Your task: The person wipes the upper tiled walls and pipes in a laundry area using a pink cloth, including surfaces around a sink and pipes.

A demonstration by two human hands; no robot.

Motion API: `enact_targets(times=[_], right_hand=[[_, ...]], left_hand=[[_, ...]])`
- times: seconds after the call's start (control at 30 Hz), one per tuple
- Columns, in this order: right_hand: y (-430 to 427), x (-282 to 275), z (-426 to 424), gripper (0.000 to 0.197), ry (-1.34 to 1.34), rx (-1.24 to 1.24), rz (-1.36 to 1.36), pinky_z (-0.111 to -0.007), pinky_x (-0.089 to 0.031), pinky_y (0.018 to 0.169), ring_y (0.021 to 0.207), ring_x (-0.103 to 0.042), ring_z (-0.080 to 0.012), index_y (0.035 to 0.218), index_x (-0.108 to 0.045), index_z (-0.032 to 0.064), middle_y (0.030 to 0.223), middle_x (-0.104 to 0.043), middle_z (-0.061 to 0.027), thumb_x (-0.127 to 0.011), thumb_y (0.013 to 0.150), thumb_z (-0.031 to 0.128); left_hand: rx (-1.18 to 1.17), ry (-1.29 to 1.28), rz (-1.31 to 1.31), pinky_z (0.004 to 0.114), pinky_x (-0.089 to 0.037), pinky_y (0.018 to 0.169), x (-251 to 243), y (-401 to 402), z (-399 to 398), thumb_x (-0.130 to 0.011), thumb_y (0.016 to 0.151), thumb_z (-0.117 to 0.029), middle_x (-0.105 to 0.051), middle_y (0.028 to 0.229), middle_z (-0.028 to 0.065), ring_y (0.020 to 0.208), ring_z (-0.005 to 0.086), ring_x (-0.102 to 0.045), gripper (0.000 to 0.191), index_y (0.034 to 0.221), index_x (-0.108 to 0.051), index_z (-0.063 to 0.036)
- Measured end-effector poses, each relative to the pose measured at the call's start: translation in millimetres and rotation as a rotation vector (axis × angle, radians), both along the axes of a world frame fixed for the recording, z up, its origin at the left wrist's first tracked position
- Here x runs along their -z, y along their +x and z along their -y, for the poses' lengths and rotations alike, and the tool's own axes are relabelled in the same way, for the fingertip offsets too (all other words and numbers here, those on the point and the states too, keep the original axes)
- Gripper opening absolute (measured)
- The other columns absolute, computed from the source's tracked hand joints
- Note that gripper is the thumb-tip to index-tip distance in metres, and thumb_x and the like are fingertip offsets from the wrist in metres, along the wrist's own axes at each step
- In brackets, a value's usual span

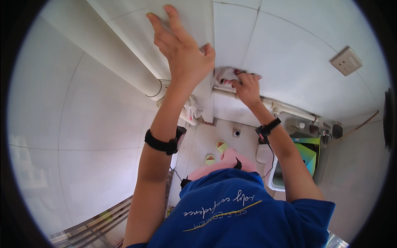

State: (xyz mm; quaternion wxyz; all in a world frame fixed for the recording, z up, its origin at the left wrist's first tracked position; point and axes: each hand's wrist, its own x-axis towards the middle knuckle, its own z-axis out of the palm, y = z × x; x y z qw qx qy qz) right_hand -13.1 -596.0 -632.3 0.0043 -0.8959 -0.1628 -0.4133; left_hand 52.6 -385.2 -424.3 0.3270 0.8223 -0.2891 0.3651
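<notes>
My right hand (249, 91) presses a crumpled white cloth with red and dark patches (225, 75) against the white tiled wall (285, 55). The cloth lies by the wall's inner corner, just above a horizontal white pipe (225, 92). Higher up and to the left, my left hand (186, 54) has its fingers spread and holds nothing. It appears to lean on the white wall panel (195, 15), its thumb near the corner edge. Both forearms wear black straps with small devices.
A thick white vertical pipe (124, 55) runs down on the left, with a whitish cloth or bag (193, 108) near its foot. A wall socket (346, 61) is at right. Below are a floor drain (237, 132), a plastic basin (276, 186) and a green-blue box (307, 155).
</notes>
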Motion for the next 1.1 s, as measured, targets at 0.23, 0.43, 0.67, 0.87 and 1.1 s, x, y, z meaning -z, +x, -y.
enact_targets(times=[0.23, 0.43, 0.67, 0.87, 1.1], right_hand=[[48, -175, -9, 0.037, 0.25, 0.291, 0.766, -0.038, -0.035, 0.073, 0.085, -0.055, -0.0227, 0.113, -0.074, 0.0316, 0.117, -0.063, -0.0068, -0.076, 0.08, 0.013], [11, -14, -26, 0.027, -0.132, 0.04, 0.002, -0.034, -0.045, 0.087, 0.105, -0.055, -0.0185, 0.108, -0.072, 0.0285, 0.12, -0.058, -0.0001, -0.064, 0.083, 0.02], [-40, 7, 32, 0.015, -0.2, -0.003, -0.217, -0.034, -0.042, 0.093, 0.111, -0.054, -0.0187, 0.093, -0.074, 0.0232, 0.117, -0.058, 0.0016, -0.065, 0.081, 0.021], [-138, 15, 137, 0.011, 0.044, 0.277, -0.326, -0.043, -0.044, 0.103, 0.117, -0.054, -0.0241, 0.09, -0.076, 0.0164, 0.12, -0.059, 0.0007, -0.072, 0.082, 0.023], [-262, -44, 267, 0.027, 0.122, 1.15, -0.351, -0.047, -0.051, 0.095, 0.112, -0.058, -0.0349, 0.092, -0.077, 0.0178, 0.126, -0.059, -0.0082, -0.062, 0.079, 0.0]], left_hand=[[-0.017, 0.035, 0.11, 0.062, -0.016, 0.114, -7, 1, -1, -0.079, 0.07, -0.017, -0.003, 0.15, 0.047, 0.142, 0.0611, -0.004, 0.121, 0.153, 0.004, 0.0105], [0.014, 0.048, 0.111, 0.065, -0.014, 0.112, -8, 4, -2, -0.074, 0.073, -0.01, 0.005, 0.151, 0.0466, 0.144, 0.0618, 0.0, 0.118, 0.156, 0.008, 0.0074], [-0.034, 0.079, -0.016, 0.061, -0.013, 0.115, -11, -9, -3, -0.075, 0.077, -0.013, 0.004, 0.153, 0.0426, 0.146, 0.0569, 0.009, 0.115, 0.154, 0.007, 0.0062], [0.002, 0.058, -0.002, 0.06, -0.015, 0.114, -10, -12, -2, -0.075, 0.078, -0.013, 0.01, 0.153, 0.0451, 0.145, 0.0575, 0.009, 0.115, 0.155, 0.008, 0.0058], [-0.092, 0.072, -0.022, 0.061, -0.017, 0.114, -10, -10, 6, -0.076, 0.075, -0.014, 0.01, 0.15, 0.0512, 0.144, 0.059, 0.002, 0.118, 0.154, 0.01, 0.007]])
